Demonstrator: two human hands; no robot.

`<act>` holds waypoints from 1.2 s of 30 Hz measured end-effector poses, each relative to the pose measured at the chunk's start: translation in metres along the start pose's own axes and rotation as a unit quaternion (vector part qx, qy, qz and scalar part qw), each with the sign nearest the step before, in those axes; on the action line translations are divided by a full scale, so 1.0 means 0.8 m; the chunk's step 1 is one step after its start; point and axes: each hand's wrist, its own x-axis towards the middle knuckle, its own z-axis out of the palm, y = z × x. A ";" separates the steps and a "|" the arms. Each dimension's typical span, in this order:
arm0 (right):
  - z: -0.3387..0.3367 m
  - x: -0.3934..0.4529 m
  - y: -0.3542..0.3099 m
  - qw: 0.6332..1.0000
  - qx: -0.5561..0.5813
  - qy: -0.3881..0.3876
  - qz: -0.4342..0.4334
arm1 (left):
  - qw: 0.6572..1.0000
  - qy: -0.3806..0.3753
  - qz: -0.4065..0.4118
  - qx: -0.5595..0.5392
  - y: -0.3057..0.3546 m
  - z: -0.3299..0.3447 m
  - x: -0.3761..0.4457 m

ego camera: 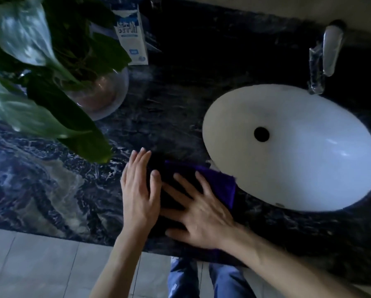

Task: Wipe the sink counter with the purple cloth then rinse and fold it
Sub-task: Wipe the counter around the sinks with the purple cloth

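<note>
At the lower centre of the head view, I see the purple cloth lying flat on the dark marble worktop, just beside the left rim of the white sink. My left hand rests flat on its left edge, fingers straight and together; my right hand presses on it with fingers spread wide. Neither grips it. Judging by this, I am smoothing or wiping. To do it well I would keep both palms flat and press evenly, steering away from the glass vase and carton in the upper left. The tap sits at upper right.
</note>
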 end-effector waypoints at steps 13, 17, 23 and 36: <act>0.032 -0.105 -0.041 0.968 0.010 0.050 0.246 | 0.987 -0.096 0.117 0.061 0.053 0.066 -0.045; 0.045 -0.176 0.008 0.902 0.007 0.102 0.420 | 0.965 -0.125 0.164 0.164 0.065 0.084 -0.065; 0.044 -0.122 -0.024 0.832 0.020 0.151 0.533 | 0.950 -0.142 0.161 0.228 0.068 0.089 -0.066; 0.068 -0.292 0.070 0.837 -0.015 0.189 0.513 | 0.953 -0.160 0.153 0.208 0.149 0.164 -0.120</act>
